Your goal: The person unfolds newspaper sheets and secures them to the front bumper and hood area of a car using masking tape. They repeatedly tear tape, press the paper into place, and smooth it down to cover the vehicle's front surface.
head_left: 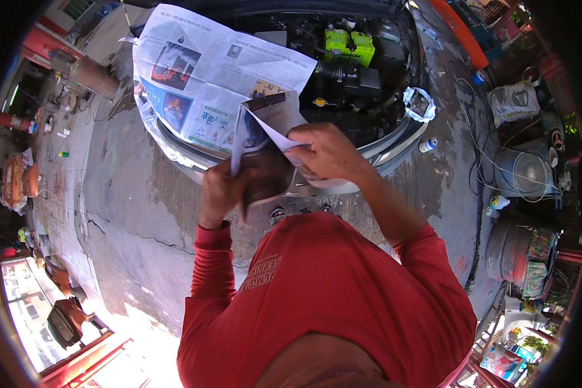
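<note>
A folded newspaper sheet (270, 139) is held up in front of me by both hands, with its edges standing upright and bent. My left hand (225, 189) is closed on its left edge, slightly smeared by motion. My right hand (326, 152) pinches the sheet's right side, thumb on top. Just beyond, a second, larger newspaper sheet (204, 71) lies spread over the left front of a car, its lower edge hanging over the bumper. To its right the engine bay (343, 119) is exposed, with a bright green battery (349, 46) and a yellow cap (320, 102).
Crumpled paper (420, 105) covers the car's right front corner. A small can (428, 145) stands on the concrete floor (142, 220) beside the bumper (394, 145). Along the right are a sack (514, 100), loose cable and a round metal drum (527, 171). A red pipe-like post (90, 74) is at upper left.
</note>
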`<action>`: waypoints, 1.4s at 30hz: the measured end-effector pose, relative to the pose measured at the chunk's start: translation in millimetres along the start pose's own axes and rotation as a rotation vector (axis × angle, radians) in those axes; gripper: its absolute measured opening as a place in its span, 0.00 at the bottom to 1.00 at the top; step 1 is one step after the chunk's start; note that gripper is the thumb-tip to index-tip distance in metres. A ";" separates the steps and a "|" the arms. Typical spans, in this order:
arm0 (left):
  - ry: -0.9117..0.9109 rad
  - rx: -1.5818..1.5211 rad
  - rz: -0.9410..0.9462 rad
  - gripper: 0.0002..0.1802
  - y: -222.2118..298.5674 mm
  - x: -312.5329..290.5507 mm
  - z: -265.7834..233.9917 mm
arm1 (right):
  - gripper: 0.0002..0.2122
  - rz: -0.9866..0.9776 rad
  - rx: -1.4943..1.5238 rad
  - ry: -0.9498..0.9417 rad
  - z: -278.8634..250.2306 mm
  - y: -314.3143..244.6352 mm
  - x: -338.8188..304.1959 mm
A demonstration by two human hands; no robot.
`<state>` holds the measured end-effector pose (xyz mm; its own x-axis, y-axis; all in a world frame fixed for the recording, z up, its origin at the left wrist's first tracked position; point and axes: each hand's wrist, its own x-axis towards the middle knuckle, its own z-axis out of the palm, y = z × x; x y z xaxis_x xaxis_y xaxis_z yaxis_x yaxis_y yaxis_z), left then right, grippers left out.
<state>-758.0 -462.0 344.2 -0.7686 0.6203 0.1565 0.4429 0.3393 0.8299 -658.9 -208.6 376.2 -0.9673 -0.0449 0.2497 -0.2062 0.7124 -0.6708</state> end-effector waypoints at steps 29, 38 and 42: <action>0.493 -0.028 -0.223 0.13 -72.1 -38.9 -111.8 | 0.12 0.060 -1.127 0.440 -329.1 93.5 130.6; 0.820 -0.487 -0.596 0.11 -9.6 -113.2 40.1 | 0.23 -0.329 -0.563 0.528 -70.1 348.1 232.9; 0.840 -1.170 -0.720 0.24 -39.6 -154.6 95.9 | 0.45 0.250 0.409 -0.484 65.9 342.2 84.8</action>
<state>-612.4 -503.5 235.8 -0.8488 -0.0990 -0.5193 -0.3798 -0.5692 0.7293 -821.1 -14.8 121.8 -0.9308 -0.2890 -0.2238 0.0849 0.4246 -0.9014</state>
